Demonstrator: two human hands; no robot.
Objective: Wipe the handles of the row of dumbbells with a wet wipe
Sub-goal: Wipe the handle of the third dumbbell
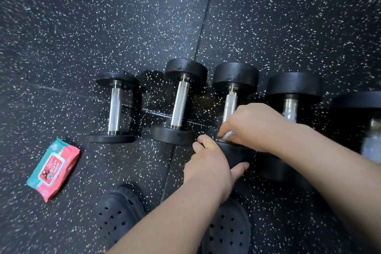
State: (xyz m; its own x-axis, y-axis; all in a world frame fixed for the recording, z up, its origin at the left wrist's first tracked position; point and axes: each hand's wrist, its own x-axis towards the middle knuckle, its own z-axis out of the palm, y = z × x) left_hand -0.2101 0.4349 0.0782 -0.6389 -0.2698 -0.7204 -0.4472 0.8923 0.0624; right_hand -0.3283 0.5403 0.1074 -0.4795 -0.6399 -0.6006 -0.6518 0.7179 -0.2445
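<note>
Bare left forearm rising from the lower edge, left hand [208, 163] clasping the near black round head of a chrome-handled dumbbell [230, 105], thumb beneath, bare right forearm entering from the right, right hand [253, 128] palm down, fingers curled round a crumpled white wet wipe [227, 135]

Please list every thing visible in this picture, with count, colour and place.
dumbbells: five, black heads and silver handles, in a row on the floor, rightmost cut off
wipe pack: one, red and teal, on the floor left of the row
wet wipe: one, white, near end of the handle of the third dumbbell
floor: black, white specks
clogs: two, black, bottom of frame
left hand: grips the third dumbbell's near head
right hand: holds the wet wipe on that handle
</note>
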